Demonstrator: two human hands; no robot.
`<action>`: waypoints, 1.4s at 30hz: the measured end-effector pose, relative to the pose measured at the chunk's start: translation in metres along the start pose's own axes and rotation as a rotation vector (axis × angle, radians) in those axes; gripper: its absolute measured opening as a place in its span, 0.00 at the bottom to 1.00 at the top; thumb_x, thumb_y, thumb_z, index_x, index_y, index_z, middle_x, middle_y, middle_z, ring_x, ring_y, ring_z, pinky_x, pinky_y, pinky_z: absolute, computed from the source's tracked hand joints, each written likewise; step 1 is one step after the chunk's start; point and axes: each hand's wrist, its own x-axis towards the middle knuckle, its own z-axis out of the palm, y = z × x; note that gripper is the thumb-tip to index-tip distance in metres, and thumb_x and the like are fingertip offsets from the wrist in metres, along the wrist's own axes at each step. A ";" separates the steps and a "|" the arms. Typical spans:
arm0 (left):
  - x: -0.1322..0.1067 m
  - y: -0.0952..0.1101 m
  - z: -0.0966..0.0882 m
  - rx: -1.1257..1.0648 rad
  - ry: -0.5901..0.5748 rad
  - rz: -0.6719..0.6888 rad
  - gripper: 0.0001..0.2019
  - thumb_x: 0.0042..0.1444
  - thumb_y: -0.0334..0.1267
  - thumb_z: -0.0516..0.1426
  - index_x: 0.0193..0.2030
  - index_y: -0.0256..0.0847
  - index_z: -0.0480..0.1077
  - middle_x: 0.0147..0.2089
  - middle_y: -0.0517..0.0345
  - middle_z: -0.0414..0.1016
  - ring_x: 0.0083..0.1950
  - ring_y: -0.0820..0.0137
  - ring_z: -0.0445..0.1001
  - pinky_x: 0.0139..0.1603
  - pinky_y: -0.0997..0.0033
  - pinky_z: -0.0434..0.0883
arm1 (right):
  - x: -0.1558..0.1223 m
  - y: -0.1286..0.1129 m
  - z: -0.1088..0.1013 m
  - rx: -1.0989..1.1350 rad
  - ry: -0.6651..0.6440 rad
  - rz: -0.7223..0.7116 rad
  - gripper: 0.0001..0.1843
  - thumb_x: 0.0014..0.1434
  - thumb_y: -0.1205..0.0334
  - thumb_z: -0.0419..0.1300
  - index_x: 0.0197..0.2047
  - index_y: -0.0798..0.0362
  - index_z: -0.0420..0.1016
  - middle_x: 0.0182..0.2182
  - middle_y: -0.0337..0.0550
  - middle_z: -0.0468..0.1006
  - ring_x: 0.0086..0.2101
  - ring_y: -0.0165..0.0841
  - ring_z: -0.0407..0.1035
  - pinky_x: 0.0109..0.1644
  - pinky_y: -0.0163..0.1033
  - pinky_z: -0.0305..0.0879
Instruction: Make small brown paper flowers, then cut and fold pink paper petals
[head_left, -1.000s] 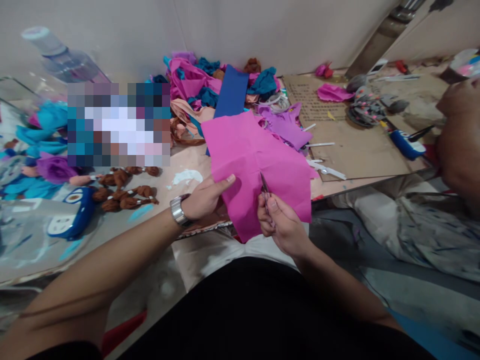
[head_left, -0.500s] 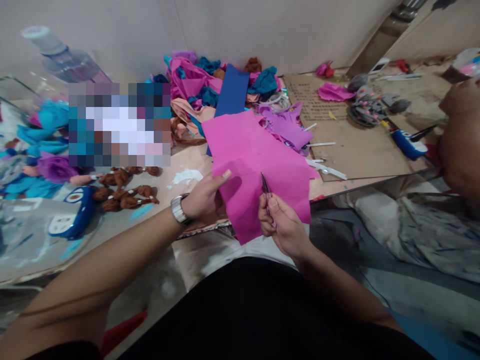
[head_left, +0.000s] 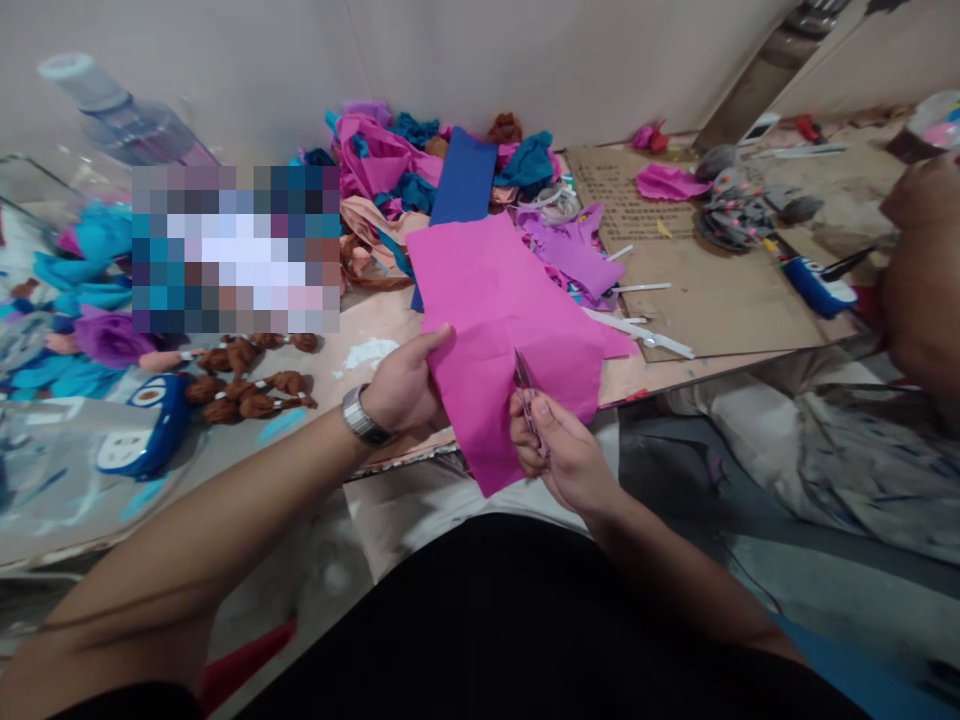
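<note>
A large pink sheet of crepe paper (head_left: 495,300) hangs over the table's front edge. My left hand (head_left: 405,385), with a metal watch on the wrist, pinches the sheet's left edge between thumb and fingers. My right hand (head_left: 559,450) is closed round a pair of small scissors (head_left: 523,375), whose blades stick up into the lower middle of the sheet. Both hands are held just in front of my lap.
A heap of pink, teal, blue and purple paper scraps (head_left: 442,165) lies behind the sheet. Brown twisted paper pieces (head_left: 251,380) lie at left beside a blue tape dispenser (head_left: 142,425). Another person's arm (head_left: 919,280) is at right, over a brown cardboard sheet (head_left: 705,290).
The scissors have cut a little further up into the pink sheet. My left hand has shifted slightly left and up along the edge, and the sheet's right part has sagged.
</note>
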 end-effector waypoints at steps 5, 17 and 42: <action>-0.004 0.001 0.002 0.019 0.034 -0.038 0.12 0.62 0.42 0.71 0.46 0.36 0.83 0.41 0.50 0.89 0.40 0.59 0.88 0.56 0.55 0.85 | -0.001 -0.002 0.001 -0.009 0.016 -0.010 0.33 0.66 0.29 0.73 0.47 0.50 0.71 0.26 0.25 0.58 0.22 0.22 0.42 0.25 0.33 0.39; -0.010 0.004 0.010 0.038 0.038 -0.059 0.08 0.65 0.40 0.71 0.39 0.39 0.82 0.36 0.55 0.86 0.36 0.65 0.84 0.49 0.62 0.82 | -0.002 -0.006 0.004 -0.052 0.038 -0.022 0.34 0.66 0.27 0.72 0.47 0.49 0.69 0.26 0.23 0.58 0.21 0.21 0.42 0.25 0.34 0.41; -0.014 0.003 0.015 0.078 0.007 -0.025 0.10 0.63 0.43 0.72 0.37 0.41 0.82 0.33 0.57 0.85 0.39 0.62 0.86 0.52 0.60 0.85 | 0.000 -0.005 0.002 -0.080 0.034 -0.054 0.30 0.70 0.30 0.70 0.45 0.47 0.68 0.26 0.25 0.54 0.23 0.24 0.40 0.26 0.35 0.39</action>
